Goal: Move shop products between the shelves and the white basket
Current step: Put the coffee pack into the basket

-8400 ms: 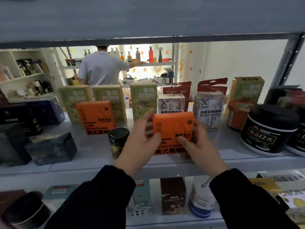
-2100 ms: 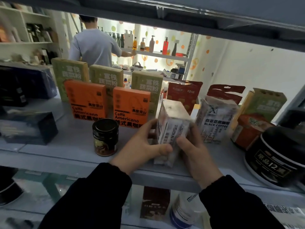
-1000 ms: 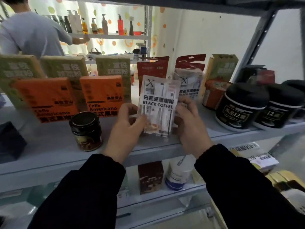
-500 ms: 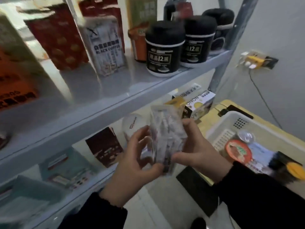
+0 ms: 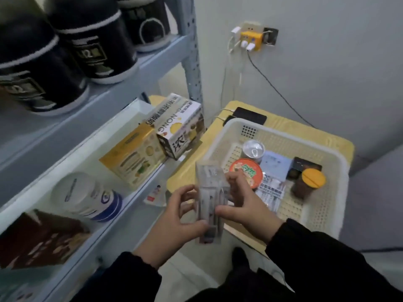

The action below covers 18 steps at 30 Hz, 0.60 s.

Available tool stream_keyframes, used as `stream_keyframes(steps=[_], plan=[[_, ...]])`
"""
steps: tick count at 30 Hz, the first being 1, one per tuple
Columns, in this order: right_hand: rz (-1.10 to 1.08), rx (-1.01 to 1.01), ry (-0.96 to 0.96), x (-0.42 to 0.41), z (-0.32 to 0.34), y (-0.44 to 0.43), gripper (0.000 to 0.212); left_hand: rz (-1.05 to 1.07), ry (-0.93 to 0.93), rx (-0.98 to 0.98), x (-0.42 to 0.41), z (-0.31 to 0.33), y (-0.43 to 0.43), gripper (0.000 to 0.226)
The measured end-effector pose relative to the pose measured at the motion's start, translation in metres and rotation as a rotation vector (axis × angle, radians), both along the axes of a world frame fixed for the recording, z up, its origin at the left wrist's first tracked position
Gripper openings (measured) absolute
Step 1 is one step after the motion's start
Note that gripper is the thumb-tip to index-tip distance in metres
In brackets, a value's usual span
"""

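White perforated basket (image 5: pixel 327 205), orange-lidded cup (image 5: pixel 247 173)

A: What stands on the upper shelf (image 5: pixel 65 127)?
B: Black jars (image 5: pixel 93 51) with white bands, in a row near its front edge.
A: And on the lower shelf (image 5: pixel 130 205)?
B: From the near end: a dark brown box (image 5: pixel 41 238), a white-and-blue tub (image 5: pixel 85 197), a yellow box (image 5: pixel 133 158), and just beside that a white NONG box (image 5: pixel 178 125) at the far end.
A: Next to the rack?
B: A pale yellow wooden table (image 5: pixel 294 125). It carries the white basket (image 5: pixel 335 203), with a black device (image 5: pixel 248 115) behind it.
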State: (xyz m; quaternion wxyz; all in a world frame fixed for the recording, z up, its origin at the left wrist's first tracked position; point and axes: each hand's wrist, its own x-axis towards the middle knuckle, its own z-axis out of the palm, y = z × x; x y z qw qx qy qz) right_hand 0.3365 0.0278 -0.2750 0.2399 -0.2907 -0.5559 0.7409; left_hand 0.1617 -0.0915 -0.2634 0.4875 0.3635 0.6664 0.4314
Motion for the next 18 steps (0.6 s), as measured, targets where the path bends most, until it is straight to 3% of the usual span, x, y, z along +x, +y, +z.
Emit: stream_keyframes(steps=[4,7,11,14,18], plan=[[-0.088,-0.176,-0.04,0.042,-0.029,0.039,0.074,-0.047,0.02,-0.081,0.035,-0.018,0.055,0.08],[-0.184,-0.295,-0.082,0.067,-0.043,0.062,0.053,-0.004,-0.03,-0.123,0.062,-0.032,0.094,0.081],[-0.377,-0.371,-0.209,0.105,-0.061,0.08,0.023,-0.036,-0.031,-0.183,0.093,-0.051,0.136,0.056],[-0.436,-0.407,-0.286,0.131,-0.068,0.083,0.026,-0.136,-0.003,-0.237,0.113,-0.062,0.154,0.044],[-0.478,-0.448,-0.336,0.156,-0.075,0.084,0.043,-0.28,-0.025,-0.348,0.132,-0.08,0.168,0.049]])
